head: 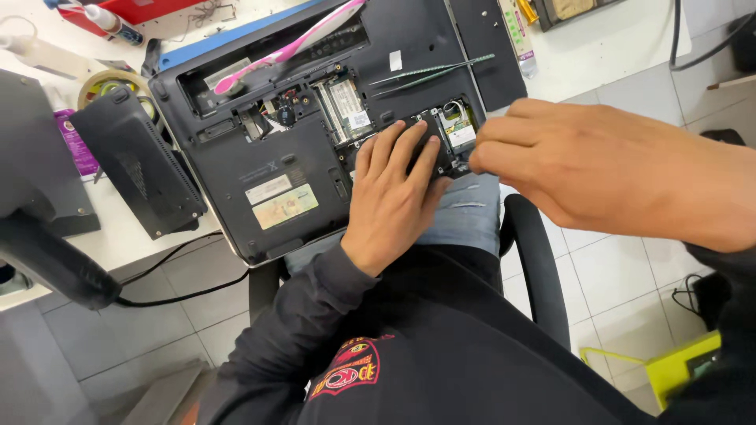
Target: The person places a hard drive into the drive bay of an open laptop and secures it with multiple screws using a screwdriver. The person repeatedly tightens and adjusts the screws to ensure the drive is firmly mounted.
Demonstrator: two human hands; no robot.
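A black laptop [260, 149] lies upside down, half on the white table and half over my lap, with its bottom covers off and circuit boards showing. My left hand [394, 197] rests flat on its underside, fingers spread over the open bay near a small green-labelled card [459, 130]. My right hand [598, 169] hovers at the laptop's right edge, fingers pinched together at that bay; whether it holds something small I cannot tell. Metal tweezers [429, 72] and a pink and white toothbrush [291, 47] lie on the laptop.
A removed black cover panel [138, 169] leans at the left beside a tape roll [106, 83]. Another black panel [492, 47] lies at the right. A glue bottle [110, 22] sits at the back. Cables [181, 295] hang under the table. A black chair armrest [539, 260] stands beside my leg.
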